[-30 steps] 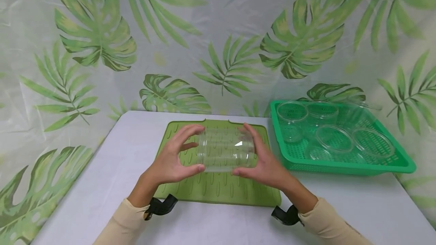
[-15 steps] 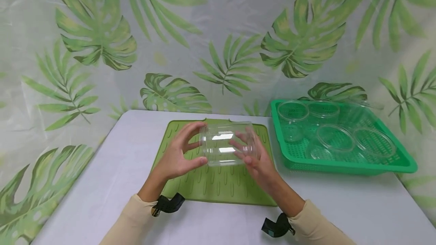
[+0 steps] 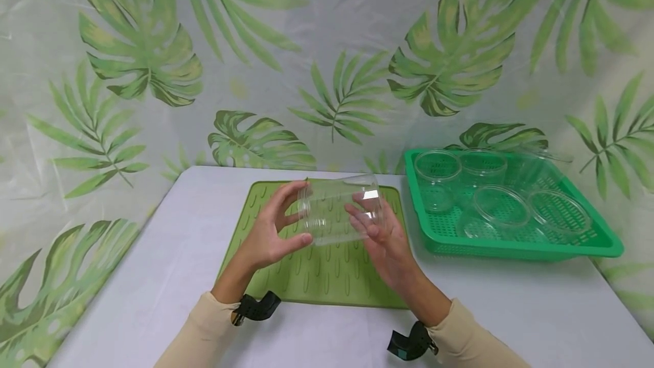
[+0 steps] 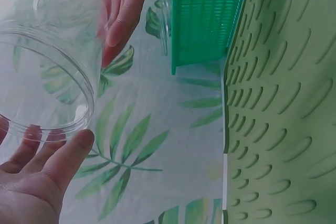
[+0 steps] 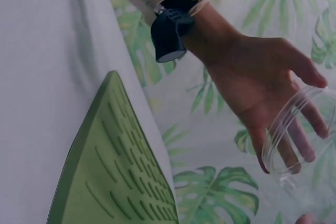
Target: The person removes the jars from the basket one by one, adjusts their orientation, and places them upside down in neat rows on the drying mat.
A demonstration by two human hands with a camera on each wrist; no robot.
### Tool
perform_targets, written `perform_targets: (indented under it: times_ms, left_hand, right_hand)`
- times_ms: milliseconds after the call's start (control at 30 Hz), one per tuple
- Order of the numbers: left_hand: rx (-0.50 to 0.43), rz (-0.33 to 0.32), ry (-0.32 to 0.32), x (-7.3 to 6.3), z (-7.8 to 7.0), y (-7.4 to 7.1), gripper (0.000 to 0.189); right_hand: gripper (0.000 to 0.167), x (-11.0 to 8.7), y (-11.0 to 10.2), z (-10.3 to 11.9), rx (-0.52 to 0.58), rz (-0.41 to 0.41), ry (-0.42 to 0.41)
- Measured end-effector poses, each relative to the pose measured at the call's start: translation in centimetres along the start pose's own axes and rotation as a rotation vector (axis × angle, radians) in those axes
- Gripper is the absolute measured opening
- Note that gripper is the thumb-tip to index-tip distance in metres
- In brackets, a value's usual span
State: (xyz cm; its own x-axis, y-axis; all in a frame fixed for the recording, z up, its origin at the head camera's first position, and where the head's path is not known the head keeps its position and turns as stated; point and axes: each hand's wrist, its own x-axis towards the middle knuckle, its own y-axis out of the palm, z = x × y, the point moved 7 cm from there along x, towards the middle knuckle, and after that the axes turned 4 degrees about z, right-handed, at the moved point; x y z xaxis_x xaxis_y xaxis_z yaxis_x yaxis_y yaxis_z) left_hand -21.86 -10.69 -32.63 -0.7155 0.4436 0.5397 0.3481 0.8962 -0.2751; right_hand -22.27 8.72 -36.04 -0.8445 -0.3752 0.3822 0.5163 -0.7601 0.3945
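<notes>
A clear plastic cup [image 3: 334,212] lies sideways in the air over a green ribbed mat [image 3: 332,283], its rim toward the left. My left hand [image 3: 264,236] grips that rim end, thumb below and fingers above, as the rim [image 4: 86,85] in the left wrist view also shows. At the base end, my right hand [image 3: 389,246] holds the cup from the right. Its fingers show through the clear wall. The right wrist view catches my left hand [image 5: 257,80] spread around the cup's rim [image 5: 273,140].
A green perforated basket [image 3: 521,250] stands on the right of the white-covered table [image 3: 153,288]. Several clear cups [image 3: 501,206] stand or lean in it. Behind hangs a leaf-patterned curtain [image 3: 352,33]. Each wrist wears a black camera mount [image 3: 258,305].
My right hand has turned and slid behind the base end of the cup, its wrist coming inward. The cup has tilted, base end rising. The left hand keeps its hold on the rim.
</notes>
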Motion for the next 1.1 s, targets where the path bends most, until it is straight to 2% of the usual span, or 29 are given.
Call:
perform_targets:
  times_ms: [100, 300, 433, 567, 733, 867, 967, 1100]
  left_hand:
    - [-0.002, 0.002, -0.005, -0.1, 0.0, 0.0, 0.080]
    - [0.065, -0.005, 0.001, -0.2, -0.3, -0.1, 0.081]
    - [0.154, 0.001, 0.004, -0.4, -0.4, -0.2, 0.082]
    - [0.289, 0.027, 0.000, -0.9, -0.5, -0.5, 0.080]
    - [0.481, 0.057, -0.052, -2.6, -0.3, -1.6, 0.079]
    - [0.616, 0.079, -0.065, -4.4, 0.0, -2.5, 0.076]
    - [0.708, 0.113, -0.075, -5.9, 0.5, -2.9, 0.072]
    - [0.812, 0.173, -0.135, -7.9, 1.4, -3.4, 0.068]
  right_hand:
    - [0.083, 0.0, -0.1, 0.0, -0.009, 0.010, -0.008]
    - [0.083, 0.0, -0.1, 0.2, -0.039, 0.013, -0.007]
    - [0.082, 0.0, -0.1, 0.5, -0.038, 0.013, -0.012]
    - [0.081, 0.0, -0.3, 0.9, -0.055, 0.002, -0.011]
    - [0.085, -0.2, -0.8, 1.2, -0.139, -0.012, 0.002]
    - [0.088, -0.5, -1.3, 1.5, -0.211, -0.036, 0.010]
    - [0.091, -0.7, -1.8, 1.7, -0.263, -0.059, 0.015]
    - [0.095, -0.8, -2.2, 1.9, -0.319, -0.083, 0.018]
